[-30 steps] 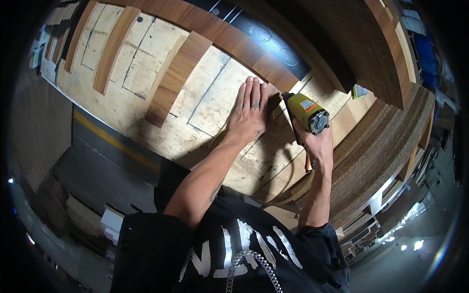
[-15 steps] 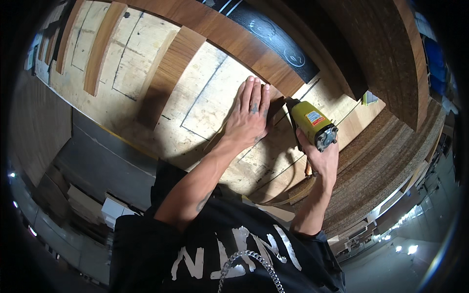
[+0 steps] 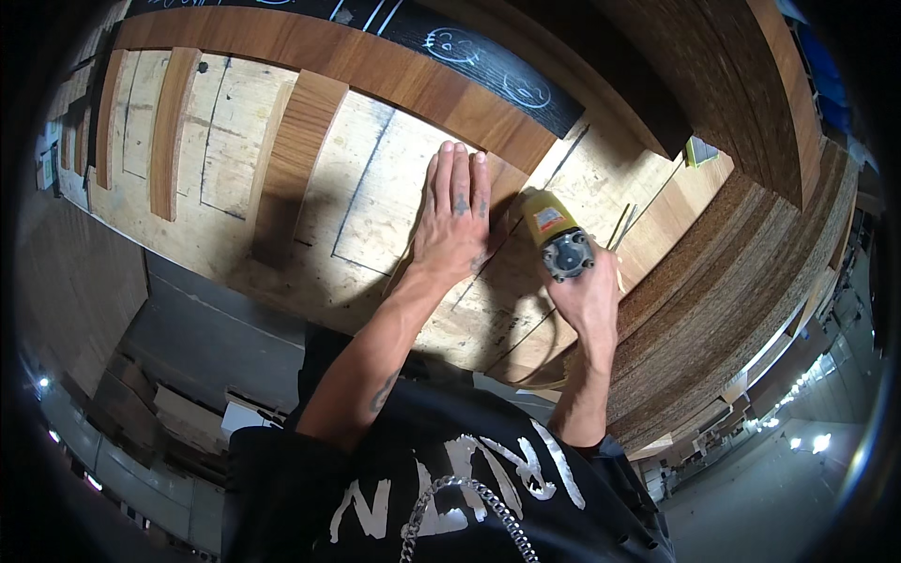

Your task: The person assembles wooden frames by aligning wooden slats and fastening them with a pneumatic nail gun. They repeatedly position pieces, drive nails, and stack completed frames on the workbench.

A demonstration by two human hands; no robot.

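The left hand [image 3: 457, 225] lies flat and open on the board [image 3: 375, 202], the right hand [image 3: 587, 296] grips the yellow tool [image 3: 556, 236] just right of it, so keep fingers clear.

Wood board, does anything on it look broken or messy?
Nothing looks broken. The board has dark pencil lines and brown strips laid in order. The left hand lies flat on it; the right hand grips a yellow tool.

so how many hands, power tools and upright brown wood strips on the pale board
hands: 2, left hand flat on the pale board, right hand gripping the tool
yellow power tool: 1
upright brown wood strips: 3, others blurred
total: 6
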